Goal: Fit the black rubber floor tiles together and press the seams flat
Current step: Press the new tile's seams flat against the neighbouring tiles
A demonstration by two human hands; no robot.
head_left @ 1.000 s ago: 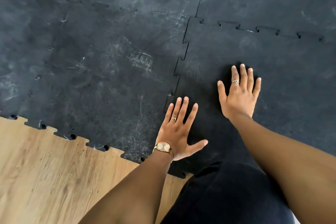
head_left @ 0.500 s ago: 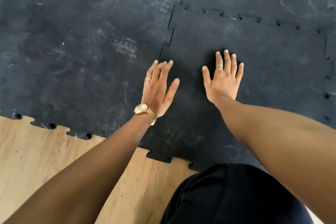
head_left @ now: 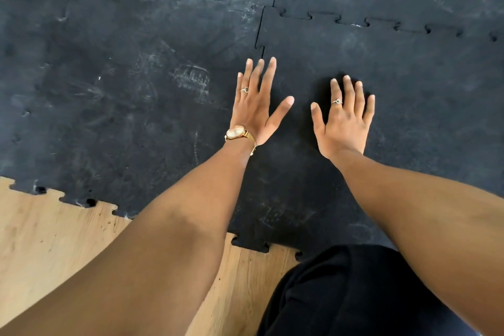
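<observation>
Black rubber floor tiles (head_left: 136,90) are laid interlocked over the wooden floor (head_left: 41,240). The left hand (head_left: 255,110) is spread flat, gripping nothing, on the jigsaw seam (head_left: 261,33) between two tiles; the right hand (head_left: 343,120) is pressed open-palmed on the near tile (head_left: 409,117). Weight is best applied through the palms, one tab at a time.

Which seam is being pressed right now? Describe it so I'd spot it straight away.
Start at the black rubber floor tiles above the wooden floor. Find the left hand, the one with the gold watch. The seam is the toothed line running away from its fingertips, unlike the crosswise seam beyond the right hand.
</observation>
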